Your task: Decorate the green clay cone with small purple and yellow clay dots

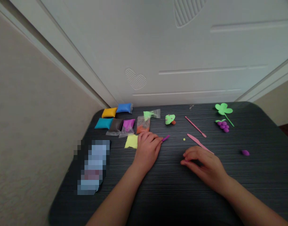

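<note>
1. Two hands of ours are over the dark table [259,188], and we see them well apart, the left near the middle and the right a little nearer to us
2. With our left hand [147,146] we have the palm down and the fingers drawn in, thumb and index tips closed on one end of a purple strip [167,137], whose other end sticks out to the right, just above the table's middle
3. With our right hand [205,164] we hold the fingers curled, the tips close together and a gap behind them; we cannot tell whether anything sits between the tips
4. Just beyond the right hand we find a pink knife [197,142] lying slantwise, and to its left a tiny yellow ball [184,139]
5. Beside the left hand we see a yellow sheet [131,141], its right part hidden from us by the hand
6. Beyond that we have an orange pack [142,128] and a green pack [147,115], touching
7. Farther left we count a purple pack [128,125], a dark pack [116,125] and a teal pack [103,123] in a row, with an amber pack [109,112] and a blue pack [124,108] behind
8. Past the strip we see a mushroom [169,119] with a green cap, then a slanting pink rod [195,126]
9. On our far right are a green clover [223,109], purple grapes [223,126] just below it, and nearer to us a purple lump [245,153]
10. At left we see a phone [94,166], pixelated
</note>
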Demonstrator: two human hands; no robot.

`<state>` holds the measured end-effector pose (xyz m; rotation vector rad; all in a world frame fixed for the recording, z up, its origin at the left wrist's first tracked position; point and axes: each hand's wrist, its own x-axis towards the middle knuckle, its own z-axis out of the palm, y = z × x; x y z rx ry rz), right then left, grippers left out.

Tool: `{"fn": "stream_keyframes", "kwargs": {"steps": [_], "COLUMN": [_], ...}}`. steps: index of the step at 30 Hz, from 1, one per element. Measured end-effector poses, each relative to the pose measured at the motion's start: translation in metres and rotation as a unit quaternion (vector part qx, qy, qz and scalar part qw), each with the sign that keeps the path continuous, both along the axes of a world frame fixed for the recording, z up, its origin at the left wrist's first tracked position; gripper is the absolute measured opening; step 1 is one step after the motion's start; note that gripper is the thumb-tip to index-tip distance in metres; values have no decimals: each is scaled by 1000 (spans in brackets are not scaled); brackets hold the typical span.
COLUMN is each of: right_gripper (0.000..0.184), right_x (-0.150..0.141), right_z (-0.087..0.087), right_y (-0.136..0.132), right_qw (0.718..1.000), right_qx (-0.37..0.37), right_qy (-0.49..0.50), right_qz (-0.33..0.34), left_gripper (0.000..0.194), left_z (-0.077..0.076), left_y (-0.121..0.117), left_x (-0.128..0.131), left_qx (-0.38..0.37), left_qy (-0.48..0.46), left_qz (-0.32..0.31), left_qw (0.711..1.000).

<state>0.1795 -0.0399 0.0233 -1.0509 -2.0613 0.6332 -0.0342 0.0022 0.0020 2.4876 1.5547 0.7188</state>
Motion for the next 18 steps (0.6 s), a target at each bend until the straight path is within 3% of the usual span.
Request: {"fn": "stream_keyframes", "kwargs": {"steps": [7,18], "right_gripper": [19,11], "right_x": [0,0], "right_z": [0,-1], "right_y": [0,1], "right_qw": [999,999], "right_qx": [19,27], "right_qy": [-24,-28], "right_qz": [30,13], "left_gripper": [18,19], "left_z": [-1,-1], "left_y": [0,-1], "left_x": [0,-1], "left_qx": [-6,-10], "left_qy": [4,6], "left_qz": [-2,-3], "left_qw": [1000,1000]}}
